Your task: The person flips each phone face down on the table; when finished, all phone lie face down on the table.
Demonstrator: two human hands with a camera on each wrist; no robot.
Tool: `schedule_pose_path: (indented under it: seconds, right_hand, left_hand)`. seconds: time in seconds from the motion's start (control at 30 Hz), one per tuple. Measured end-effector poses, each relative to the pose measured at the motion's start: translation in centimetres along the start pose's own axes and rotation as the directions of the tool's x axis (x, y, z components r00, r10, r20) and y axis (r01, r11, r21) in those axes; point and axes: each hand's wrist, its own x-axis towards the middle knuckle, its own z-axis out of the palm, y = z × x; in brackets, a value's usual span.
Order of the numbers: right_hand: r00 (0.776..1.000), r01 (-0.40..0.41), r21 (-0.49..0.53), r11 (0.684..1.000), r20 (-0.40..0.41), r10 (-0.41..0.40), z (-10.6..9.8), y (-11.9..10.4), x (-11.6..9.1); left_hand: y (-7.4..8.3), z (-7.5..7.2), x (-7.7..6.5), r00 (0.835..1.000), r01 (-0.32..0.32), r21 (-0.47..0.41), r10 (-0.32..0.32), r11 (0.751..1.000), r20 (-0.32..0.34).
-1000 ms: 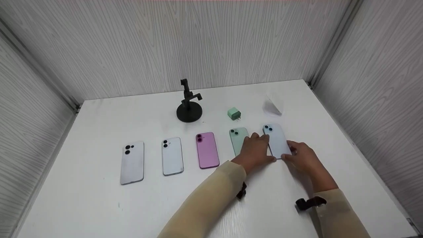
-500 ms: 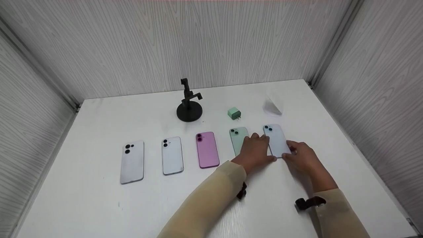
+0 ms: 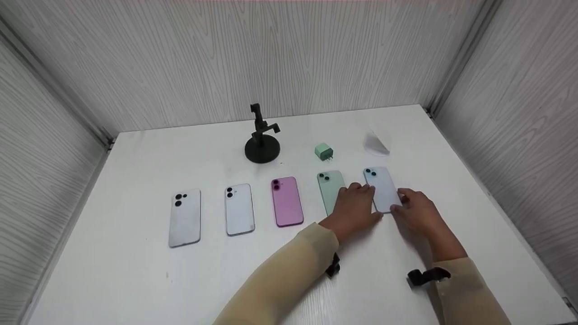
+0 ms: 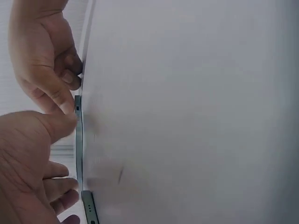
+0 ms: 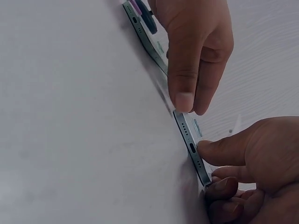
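Note:
A light blue phone lies back-up on the white table at the right end of a row of phones. My left hand holds it along its left edge, with the thumb near the lower left corner. At the lower right corner my right hand grips it, thumb on the bottom edge and fingers at the right side. The right wrist view shows the phone's bottom edge with its port between the two thumbs. A mint green phone lies just left, partly hidden by my left hand.
Further left lie a pink phone, a white phone and a pale grey phone. Behind them stand a black stand with a round base, a green charger plug and a clear curled film. Panels enclose the table.
The head view has shifted slightly, so everything sits a little further right and higher. Both hands stay at the light blue phone, with no plain movement against the table.

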Motion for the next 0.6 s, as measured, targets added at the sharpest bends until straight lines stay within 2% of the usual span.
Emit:
schedule_pose_path:
  seconds: [0.1,0.2,0.27,0.47,0.6]
  right_hand:
    - [0.999,-0.032,0.023,0.999,-0.033,0.032,-0.3,-0.1,-0.2]
    - [0.996,-0.052,0.026,0.998,-0.068,0.053,-0.6,-0.4,-0.4]
    - [0.994,-0.037,0.009,0.999,-0.100,0.038,-0.7,-0.6,-0.5]
    - [0.982,0.036,-0.052,0.998,-0.185,-0.045,-1.3,-0.9,-0.7]
    - [0.975,0.059,-0.083,0.995,-0.208,-0.075,-1.5,-1.1,-0.7]
  left_hand:
    - [-0.6,-0.5,-0.5,1.000,-0.005,-0.018,0.005,1.000,-0.003]
    - [-2.1,-1.0,-1.0,1.000,0.003,-0.020,-0.003,1.000,-0.028]
    - [-3.5,-1.4,-1.4,0.998,0.025,-0.027,-0.026,0.999,-0.049]
    - [-7.2,-3.3,-2.8,0.989,0.107,-0.128,-0.119,0.986,-0.092]
    - [-9.7,-4.5,-4.4,0.981,0.133,-0.083,-0.143,0.988,-0.131]
